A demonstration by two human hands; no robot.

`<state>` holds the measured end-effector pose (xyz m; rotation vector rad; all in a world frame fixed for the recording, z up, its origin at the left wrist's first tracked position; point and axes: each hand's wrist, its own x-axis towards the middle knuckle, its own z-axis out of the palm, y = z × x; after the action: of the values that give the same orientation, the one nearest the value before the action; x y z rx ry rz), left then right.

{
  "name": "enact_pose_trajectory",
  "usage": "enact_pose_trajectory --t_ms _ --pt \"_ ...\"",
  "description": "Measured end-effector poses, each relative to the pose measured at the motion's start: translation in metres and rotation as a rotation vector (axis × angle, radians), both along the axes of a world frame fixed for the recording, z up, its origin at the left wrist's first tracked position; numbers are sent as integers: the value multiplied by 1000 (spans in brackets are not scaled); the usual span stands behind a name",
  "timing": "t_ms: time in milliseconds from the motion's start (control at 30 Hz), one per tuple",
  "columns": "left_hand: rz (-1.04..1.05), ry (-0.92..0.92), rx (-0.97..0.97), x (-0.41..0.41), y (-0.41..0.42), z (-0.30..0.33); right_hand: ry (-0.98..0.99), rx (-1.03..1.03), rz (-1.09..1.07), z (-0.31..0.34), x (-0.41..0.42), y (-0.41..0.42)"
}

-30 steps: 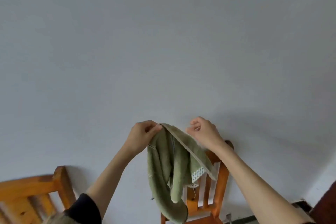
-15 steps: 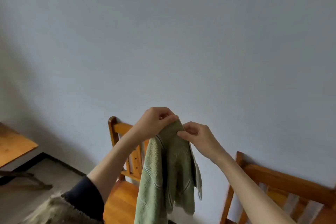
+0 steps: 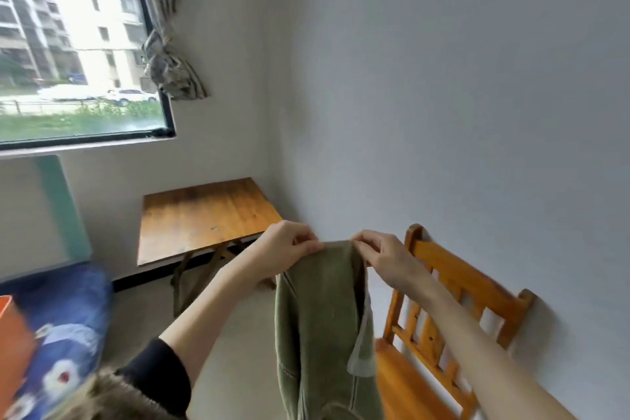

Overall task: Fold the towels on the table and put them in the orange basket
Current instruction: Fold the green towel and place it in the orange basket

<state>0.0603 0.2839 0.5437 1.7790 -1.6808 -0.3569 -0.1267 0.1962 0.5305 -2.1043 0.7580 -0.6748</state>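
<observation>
While both hands pinch top edge, green towel hangs in air, lower centre of frame. Left hand fingers curled, gripping left corner; right hand fingertips pinching right corner. Towel drapes down past bottom edge, folded lengthwise. Wooden chair lower right against wall. Small wooden table centre left. Orange basket at left edge, partly visible.

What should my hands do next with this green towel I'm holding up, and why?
Probably draw the two hands apart along the top edge to open the green towel flat. The left hand and right hand pinch that edge close together, so the cloth hangs bunched and doubled in the air, not yet squared for a fold.
</observation>
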Motion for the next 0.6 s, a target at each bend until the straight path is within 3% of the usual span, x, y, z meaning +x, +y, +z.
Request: enact_pose_trajectory --t_ms 133,333,600 --pt "119 -54 64 93 30 -24 -29 -100 65 2 103 5" --pt "353 39 53 207 74 -51 -82 -144 48 4 223 -3" --pt "582 52 81 328 90 -93 53 -222 63 -16 347 -48"
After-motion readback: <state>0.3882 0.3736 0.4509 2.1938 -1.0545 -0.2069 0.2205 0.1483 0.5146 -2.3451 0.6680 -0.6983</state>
